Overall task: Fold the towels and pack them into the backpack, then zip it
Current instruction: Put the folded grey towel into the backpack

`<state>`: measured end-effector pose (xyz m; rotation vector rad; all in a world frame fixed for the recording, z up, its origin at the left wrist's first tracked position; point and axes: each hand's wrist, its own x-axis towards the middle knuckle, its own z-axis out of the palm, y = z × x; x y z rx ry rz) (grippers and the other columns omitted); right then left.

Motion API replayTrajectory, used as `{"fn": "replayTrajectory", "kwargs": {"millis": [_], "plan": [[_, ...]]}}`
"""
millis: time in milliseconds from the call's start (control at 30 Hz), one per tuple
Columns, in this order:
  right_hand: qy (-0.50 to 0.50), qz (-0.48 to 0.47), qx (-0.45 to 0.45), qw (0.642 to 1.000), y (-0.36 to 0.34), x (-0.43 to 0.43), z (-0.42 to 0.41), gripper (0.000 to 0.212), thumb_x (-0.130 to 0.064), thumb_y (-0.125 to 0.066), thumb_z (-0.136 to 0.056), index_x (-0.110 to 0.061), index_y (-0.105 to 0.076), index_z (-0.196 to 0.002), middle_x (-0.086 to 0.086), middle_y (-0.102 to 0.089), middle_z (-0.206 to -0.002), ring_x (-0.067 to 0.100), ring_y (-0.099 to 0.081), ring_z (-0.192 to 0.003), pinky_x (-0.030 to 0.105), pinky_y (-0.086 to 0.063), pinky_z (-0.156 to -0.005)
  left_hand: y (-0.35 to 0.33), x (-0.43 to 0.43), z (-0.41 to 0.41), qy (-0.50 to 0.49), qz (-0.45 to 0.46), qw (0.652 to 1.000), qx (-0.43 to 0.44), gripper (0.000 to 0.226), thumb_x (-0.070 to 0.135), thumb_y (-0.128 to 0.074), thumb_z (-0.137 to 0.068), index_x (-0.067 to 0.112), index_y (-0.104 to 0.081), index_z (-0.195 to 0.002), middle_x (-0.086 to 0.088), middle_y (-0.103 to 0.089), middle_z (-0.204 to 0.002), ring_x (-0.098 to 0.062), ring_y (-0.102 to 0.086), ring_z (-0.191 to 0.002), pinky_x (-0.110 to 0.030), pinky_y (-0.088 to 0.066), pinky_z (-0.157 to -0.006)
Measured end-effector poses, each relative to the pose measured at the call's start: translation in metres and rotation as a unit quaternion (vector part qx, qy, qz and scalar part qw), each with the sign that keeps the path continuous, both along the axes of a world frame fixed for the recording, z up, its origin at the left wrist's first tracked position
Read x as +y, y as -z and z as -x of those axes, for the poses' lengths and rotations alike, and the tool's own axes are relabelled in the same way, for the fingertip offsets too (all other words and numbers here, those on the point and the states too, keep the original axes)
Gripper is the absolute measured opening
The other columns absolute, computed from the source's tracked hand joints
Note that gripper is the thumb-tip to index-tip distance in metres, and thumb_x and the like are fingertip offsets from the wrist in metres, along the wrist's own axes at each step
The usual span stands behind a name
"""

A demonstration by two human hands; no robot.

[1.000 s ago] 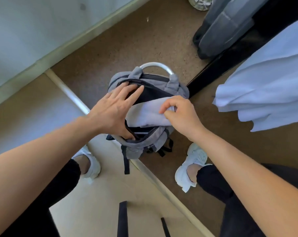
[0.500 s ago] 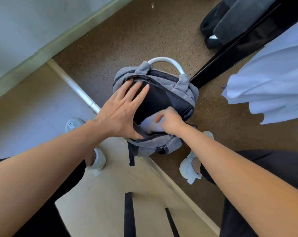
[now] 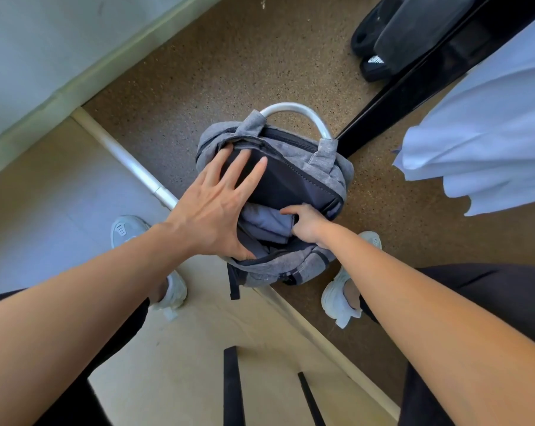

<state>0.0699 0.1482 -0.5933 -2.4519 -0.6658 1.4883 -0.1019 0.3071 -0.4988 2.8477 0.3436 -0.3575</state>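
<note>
A grey backpack (image 3: 329,162) with a white top handle stands on the brown floor between my feet, its main zip open. My left hand (image 3: 217,207) lies spread with straight fingers across the dark inner flap and holds the opening apart. A folded pale blue towel (image 3: 264,224) sits down inside the opening. My right hand (image 3: 306,224) reaches into the bag on the towel's right side, fingers curled round its edge; the fingertips are hidden inside.
More pale blue cloth (image 3: 487,130) hangs from a black-edged surface (image 3: 413,87) at the right. Another person's black shoe (image 3: 373,61) stands at the top right. A wall (image 3: 45,41) runs along the left. My white shoes (image 3: 340,299) flank the bag.
The towel has gone from sticking out of the top of the bag to deep inside it, my right hand following it down. My left hand stayed on the flap.
</note>
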Motion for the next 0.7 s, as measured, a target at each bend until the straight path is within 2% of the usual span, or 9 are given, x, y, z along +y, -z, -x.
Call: {"fn": "replayTrajectory", "kwargs": {"millis": [67, 200, 333, 400, 467, 567, 633, 700], "plan": [[-0.007, -0.007, -0.012, 1.0, -0.003, 0.003, -0.001, 0.056, 0.009, -0.046, -0.093, -0.019, -0.059, -0.14, 0.007, -0.05, -0.15, 0.029, -0.047, -0.136, 0.029, -0.038, -0.106, -0.001, 0.002, -0.001, 0.004, 0.001, 1.0, -0.002, 0.154, 0.092, -0.058, -0.042, 0.015, -0.005, -0.164, -0.021, -0.017, -0.167, -0.049, -0.012, -0.153, -0.056, -0.022, -0.123], [-0.031, -0.076, -0.085, 0.993, -0.023, 0.007, -0.003, 0.044, 0.006, -0.049, -0.092, -0.019, -0.068, -0.122, 0.005, -0.063, -0.132, 0.025, -0.058, -0.121, 0.038, -0.049, -0.101, -0.008, 0.004, -0.004, -0.002, 0.008, 1.0, 0.001, 0.155, 0.097, -0.054, -0.039, 0.018, -0.01, -0.164, -0.021, -0.013, -0.168, -0.049, -0.01, -0.153, -0.056, -0.023, -0.122], [-0.018, -0.151, -0.132, 0.98, -0.062, 0.0, -0.004, 0.031, -0.002, -0.051, -0.096, -0.02, -0.073, -0.11, -0.004, -0.068, -0.105, 0.015, -0.062, -0.092, 0.03, -0.047, -0.083, -0.018, 0.006, -0.013, -0.011, 0.029, 0.999, 0.008, 0.142, 0.088, -0.073, -0.042, 0.025, -0.028, -0.16, -0.019, -0.015, -0.166, -0.046, -0.011, -0.15, -0.059, -0.031, -0.116], [-0.015, -0.186, -0.153, 0.97, -0.086, -0.007, -0.003, 0.028, -0.005, -0.052, -0.097, -0.02, -0.073, -0.107, -0.003, -0.071, -0.108, 0.011, -0.061, -0.094, 0.028, -0.048, -0.085, -0.021, 0.008, -0.018, -0.015, 0.035, 0.999, 0.001, 0.124, 0.08, -0.08, -0.05, 0.026, -0.041, -0.154, -0.017, -0.025, -0.162, -0.047, -0.017, -0.146, -0.062, -0.036, -0.111], [-0.035, -0.205, -0.179, 0.962, -0.11, -0.017, -0.001, 0.025, -0.008, -0.052, -0.099, -0.019, -0.072, -0.109, -0.003, -0.07, -0.114, 0.01, -0.059, -0.1, 0.024, -0.043, -0.086, -0.024, 0.01, -0.025, -0.041, 0.054, 0.998, -0.003, 0.092, 0.069, -0.081, -0.066, 0.028, -0.055, -0.144, -0.011, -0.038, -0.157, -0.046, -0.024, -0.143, -0.062, -0.04, -0.108], [-0.052, -0.213, -0.214, 0.952, -0.142, -0.034, -0.004, 0.023, -0.013, -0.054, -0.101, -0.021, -0.072, -0.111, -0.004, -0.069, -0.116, 0.01, -0.058, -0.104, 0.022, -0.042, -0.085, -0.029, 0.012, -0.038, -0.084, 0.081, 0.992, -0.04, 0.039, 0.05, -0.066, -0.089, 0.029, -0.071, -0.121, -0.001, -0.063, -0.134, -0.04, -0.046, -0.13, -0.056, -0.047, -0.099], [-0.033, -0.224, -0.221, 0.949, -0.164, -0.047, -0.012, 0.021, -0.015, -0.055, -0.1, -0.022, -0.072, -0.11, -0.006, -0.07, -0.113, 0.007, -0.059, -0.101, 0.019, -0.046, -0.084, -0.04, 0.008, -0.05, -0.117, 0.117, 0.984, -0.069, 0.027, 0.042, -0.059, -0.091, 0.028, -0.074, -0.108, 0.003, -0.073, -0.115, -0.031, -0.061, -0.113, -0.05, -0.053, -0.089], [0.0, -0.235, -0.232, 0.944, -0.186, -0.059, -0.024, 0.019, -0.016, -0.057, -0.099, -0.023, -0.073, -0.108, -0.009, -0.071, -0.107, 0.0, -0.06, -0.09, 0.009, -0.044, -0.077, -0.053, -0.002, -0.062, -0.144, 0.152, 0.974, -0.087, 0.018, 0.032, -0.062, -0.093, 0.026, -0.075, -0.103, 0.006, -0.076, -0.105, -0.023, -0.068, -0.102, -0.045, -0.055, -0.085]]}}
